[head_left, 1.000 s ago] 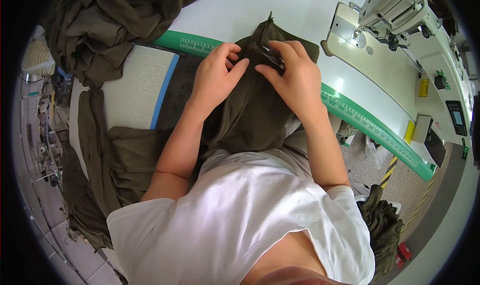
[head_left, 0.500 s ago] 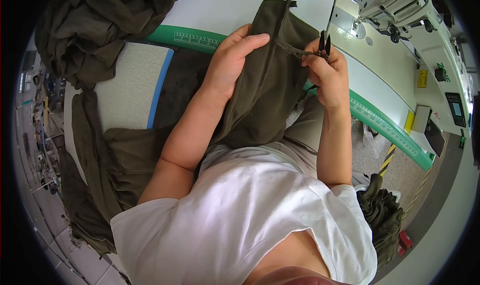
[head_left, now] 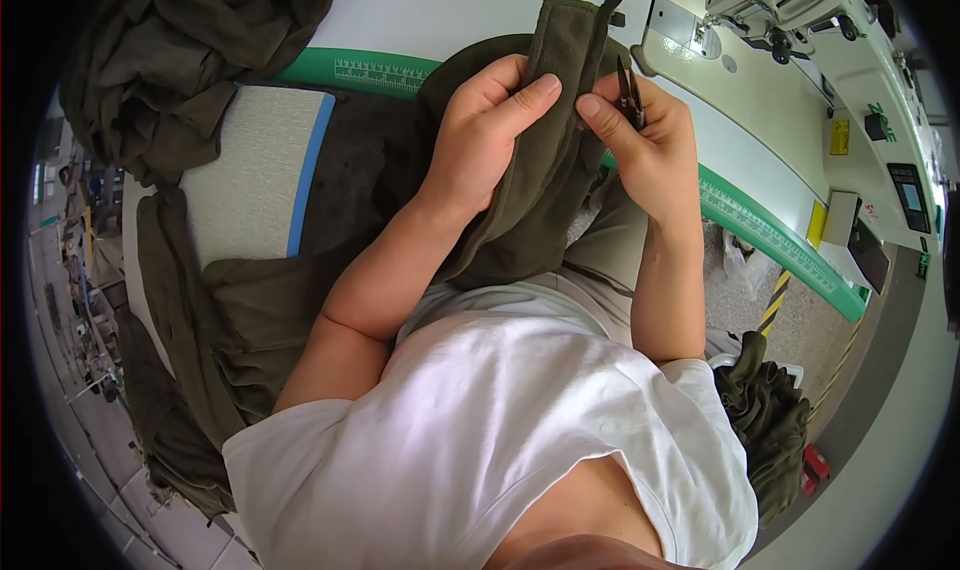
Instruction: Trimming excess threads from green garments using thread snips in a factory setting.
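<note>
My left hand [head_left: 480, 135] grips a dark olive-green garment piece [head_left: 562, 55], its thumb lying on top near a long seamed strip. The piece stands up at its far end and hangs toward my lap. Small dark thread snips [head_left: 629, 95] rest inside my right hand [head_left: 655, 140], blades pointing away from me. That hand's thumb and forefinger also pinch the right edge of the olive piece. A narrow strip end sticks out at the top, beside the snips. My left fingers are partly hidden behind the cloth.
A sewing machine [head_left: 790, 30] stands at the far right on the white table [head_left: 420, 15]. Green ruler tape [head_left: 770, 220] follows the table edge. Olive cloth is heaped [head_left: 190, 60] at the far left, by a grey blue-edged board [head_left: 250, 170]. More cloth [head_left: 765, 420] lies at the right.
The garment piece has been turned and folded, so its strip now faces up. My right hand has come closer to my left and no longer holds the frayed trim out to the side.
</note>
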A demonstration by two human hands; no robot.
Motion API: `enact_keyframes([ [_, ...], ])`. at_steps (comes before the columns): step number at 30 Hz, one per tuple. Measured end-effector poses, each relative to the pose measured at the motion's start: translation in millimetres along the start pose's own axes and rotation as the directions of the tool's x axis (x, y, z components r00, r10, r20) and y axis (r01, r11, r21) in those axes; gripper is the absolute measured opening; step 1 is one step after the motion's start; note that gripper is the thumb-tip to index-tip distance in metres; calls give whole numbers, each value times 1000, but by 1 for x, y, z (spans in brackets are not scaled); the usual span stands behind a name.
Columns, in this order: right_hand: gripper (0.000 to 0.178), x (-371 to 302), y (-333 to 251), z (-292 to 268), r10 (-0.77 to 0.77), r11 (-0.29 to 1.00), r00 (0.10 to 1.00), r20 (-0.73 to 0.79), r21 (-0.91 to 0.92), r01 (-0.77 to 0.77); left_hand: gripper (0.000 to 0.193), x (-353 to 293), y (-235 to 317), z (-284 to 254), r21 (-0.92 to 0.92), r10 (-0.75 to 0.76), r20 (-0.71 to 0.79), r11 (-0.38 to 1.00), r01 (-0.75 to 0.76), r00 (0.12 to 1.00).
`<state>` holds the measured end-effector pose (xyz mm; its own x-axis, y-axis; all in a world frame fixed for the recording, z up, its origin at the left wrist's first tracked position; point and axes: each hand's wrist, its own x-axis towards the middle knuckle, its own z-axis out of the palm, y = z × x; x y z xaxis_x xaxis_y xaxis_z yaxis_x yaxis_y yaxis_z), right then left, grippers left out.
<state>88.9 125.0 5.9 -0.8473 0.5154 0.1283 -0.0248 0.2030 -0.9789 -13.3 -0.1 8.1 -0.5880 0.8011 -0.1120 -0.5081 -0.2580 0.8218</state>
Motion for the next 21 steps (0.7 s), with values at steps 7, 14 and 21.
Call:
enact_keyframes([
  [7,11,-4,4,-6,96,981,995,35,164,-100,15,1,-4,2,33,7,30,999,-8,1000],
  [14,9,-5,1,-9,148,922,988,52,354,-156,15,6,-6,0,165,33,88,985,-48,996],
  [21,9,-5,10,-15,249,743,960,130,610,-275,16,3,-6,10,3,-76,59,997,76,995],
])
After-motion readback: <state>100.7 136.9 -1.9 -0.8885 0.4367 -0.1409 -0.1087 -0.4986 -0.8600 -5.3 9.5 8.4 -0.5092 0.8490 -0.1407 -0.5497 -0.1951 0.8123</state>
